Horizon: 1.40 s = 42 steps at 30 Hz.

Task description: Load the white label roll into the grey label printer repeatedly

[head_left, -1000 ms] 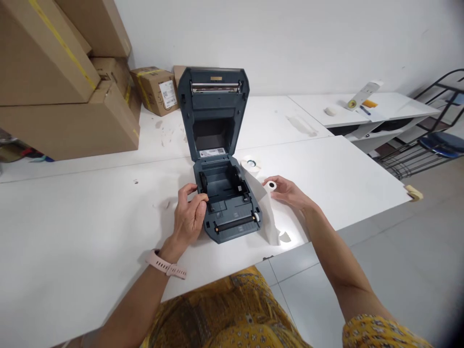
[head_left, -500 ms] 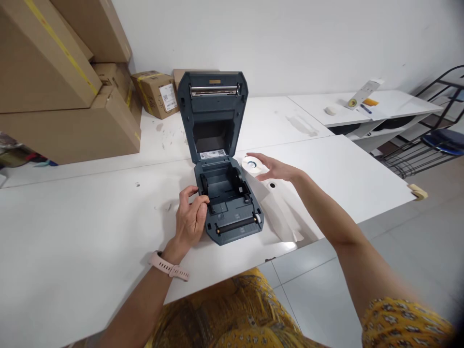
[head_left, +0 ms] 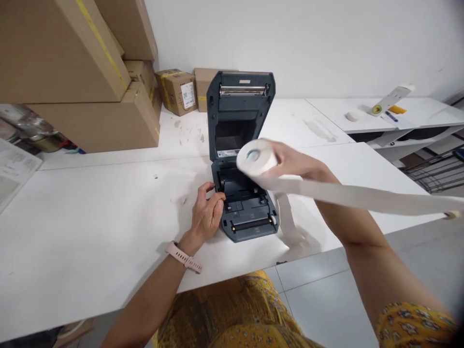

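Observation:
A dark grey label printer (head_left: 250, 208) stands on the table with its lid (head_left: 239, 116) raised. Inside the base are a hollow bay and a black roller (head_left: 252, 225) near the front. My left hand (head_left: 207, 212), fingers curled, grips the left edge of the base. My right hand (head_left: 286, 157) is closed around a white label roll (head_left: 253, 158), held over the right side of the bay and hiding part of it. From the roll a loose paper strip (head_left: 362, 197) trails far to the right, across my forearm. More crumpled strip (head_left: 289, 222) hangs beside the printer.
Large cardboard boxes (head_left: 97, 121) are stacked at the back left, with a smaller taped box (head_left: 177, 92) beside them. A second white table at the right bears a tape roll (head_left: 377, 109) and a pen (head_left: 391, 116). The front table edge is close to my body.
My right hand has lifted the label roll from beside the printer and brought it left over the bay, the strip swinging out to the right. My left hand stays on the printer's edge.

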### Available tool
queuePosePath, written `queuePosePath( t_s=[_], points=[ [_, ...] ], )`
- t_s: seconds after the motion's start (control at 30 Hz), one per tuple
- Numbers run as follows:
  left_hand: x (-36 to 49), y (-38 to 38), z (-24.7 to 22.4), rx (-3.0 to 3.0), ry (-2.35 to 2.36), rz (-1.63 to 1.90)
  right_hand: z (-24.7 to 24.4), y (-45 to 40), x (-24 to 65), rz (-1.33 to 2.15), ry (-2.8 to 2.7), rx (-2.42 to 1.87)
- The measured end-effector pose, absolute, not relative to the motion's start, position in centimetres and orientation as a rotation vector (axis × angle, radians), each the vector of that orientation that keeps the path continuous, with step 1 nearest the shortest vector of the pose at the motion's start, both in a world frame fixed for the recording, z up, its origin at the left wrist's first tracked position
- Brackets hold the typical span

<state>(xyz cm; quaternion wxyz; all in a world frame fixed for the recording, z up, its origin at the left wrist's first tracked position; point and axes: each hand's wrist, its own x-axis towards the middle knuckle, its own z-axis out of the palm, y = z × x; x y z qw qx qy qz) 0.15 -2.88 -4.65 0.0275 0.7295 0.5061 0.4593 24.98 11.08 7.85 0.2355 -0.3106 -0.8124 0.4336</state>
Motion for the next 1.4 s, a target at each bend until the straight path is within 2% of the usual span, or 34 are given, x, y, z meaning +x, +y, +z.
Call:
queuePosePath(
  t_s=[0.1,0.2,0.43,0.57,0.7,0.83,0.97,1.4],
  points=[
    [0.2,-3.0,-4.6,2.249,1.577,1.423,8.4,10.7,21.9,0.865,-2.722,-0.803],
    [0.3,-3.0,-4.7,2.237,1.592,1.442,7.8,10.6,20.0,0.614,-2.968,-0.906],
    [0.3,-2.9,-4.8,2.244,1.586,1.439,5.2,11.2,18.9,0.491,-3.145,-0.884],
    [0.2,-3.0,-4.7,2.221,1.589,1.406,4.4,10.5,19.5,0.394,-3.052,-0.769],
    [0.2,-3.1,-4.6,2.221,1.602,1.401,5.0,6.3,21.8,0.448,-2.784,-0.632],
    [0.3,-3.1,-4.7,2.196,1.623,1.384,4.0,0.3,24.0,0.408,-2.724,-0.755],
    [0.4,-3.0,-4.8,2.177,1.6,1.414,1.2,-3.7,24.4,0.2,-2.692,-0.853],
    [0.3,-3.4,-4.5,2.17,1.62,1.382,-0.4,-4.8,24.1,0.067,-2.649,-0.875]
  ],
)
